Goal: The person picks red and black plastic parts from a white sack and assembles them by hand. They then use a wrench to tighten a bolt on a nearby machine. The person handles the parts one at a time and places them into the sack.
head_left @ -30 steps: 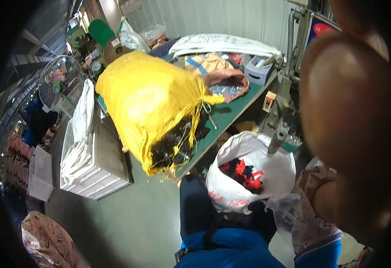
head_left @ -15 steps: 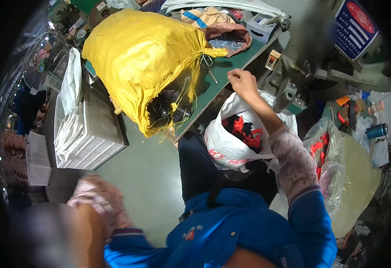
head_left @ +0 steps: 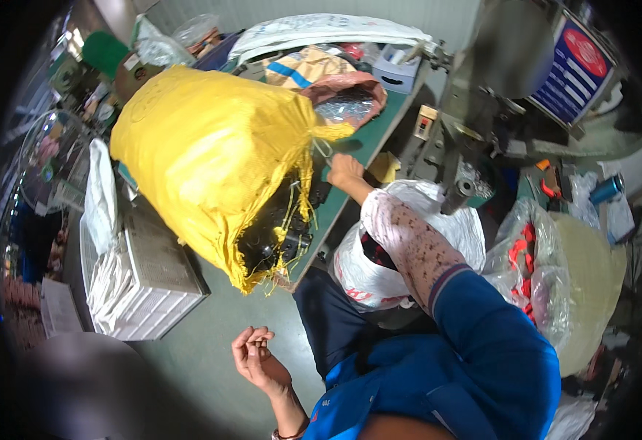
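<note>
Crate (head_left: 149, 275): white, slatted, on the floor at your far left, with white cloth (head_left: 101, 220) draped over its left side.
Yellow sack (head_left: 211, 158): big woven sack lying on the green table (head_left: 372, 143), its torn lower end hanging over the table's edge above the crate; dark parts (head_left: 277, 235) and loose yellow threads show in the tear.
Left hand (head_left: 259, 359): yours, low over the grey floor, palm up, fingers curled loosely inward with the tips near the thumb. It holds nothing that you can make out and touches nothing; it is well apart from the sack.
Right hand (head_left: 344, 170): yours, reaching forward onto the table, just beside the sack's knotted neck. The fingers are bent and closed down at the table surface; whether they pinch a thread or a small part cannot be told.
Sleeve (head_left: 409, 242): spotted cover on your right forearm, running into a blue jacket cuff.
White bag (head_left: 379, 268): open, below the table edge under your right forearm, with red pieces inside.
Machine (head_left: 475, 125): grey, right of the table.
Clear bags (head_left: 530, 264): far right, holding more red pieces.
</note>
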Motion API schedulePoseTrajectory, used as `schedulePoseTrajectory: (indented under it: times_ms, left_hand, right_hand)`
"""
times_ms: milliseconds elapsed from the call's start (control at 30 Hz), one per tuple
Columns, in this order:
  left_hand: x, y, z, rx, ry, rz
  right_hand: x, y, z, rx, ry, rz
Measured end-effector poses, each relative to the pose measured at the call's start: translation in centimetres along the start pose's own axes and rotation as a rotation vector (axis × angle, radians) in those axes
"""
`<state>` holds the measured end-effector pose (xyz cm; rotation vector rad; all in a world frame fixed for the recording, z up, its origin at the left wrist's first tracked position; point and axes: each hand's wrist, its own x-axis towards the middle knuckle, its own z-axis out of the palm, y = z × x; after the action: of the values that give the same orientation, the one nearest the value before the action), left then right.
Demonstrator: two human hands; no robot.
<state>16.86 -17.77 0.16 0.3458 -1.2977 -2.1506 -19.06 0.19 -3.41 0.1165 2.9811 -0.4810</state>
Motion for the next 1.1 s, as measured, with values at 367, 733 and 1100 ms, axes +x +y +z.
schedulePoseTrajectory:
  times_ms: [367,733,1100]
  left_hand:
    - [4.3,-6.4,7.9,0.113,-0.433,-0.250]
    - [-0.5,-10.0,17.4,-0.235,-0.666,-0.748]
    - [-1.5,-8.2,16.8,0.118,-0.607,-0.379]
  right_hand:
    - [-10.5,7.7,-4.0,1.249,-0.553,-0.066]
    - [-24.6,14.2,-9.8,1.202,-0.408,-0.166]
    - [-26.1,21.9,-13.7,0.586,0.115,-0.404]
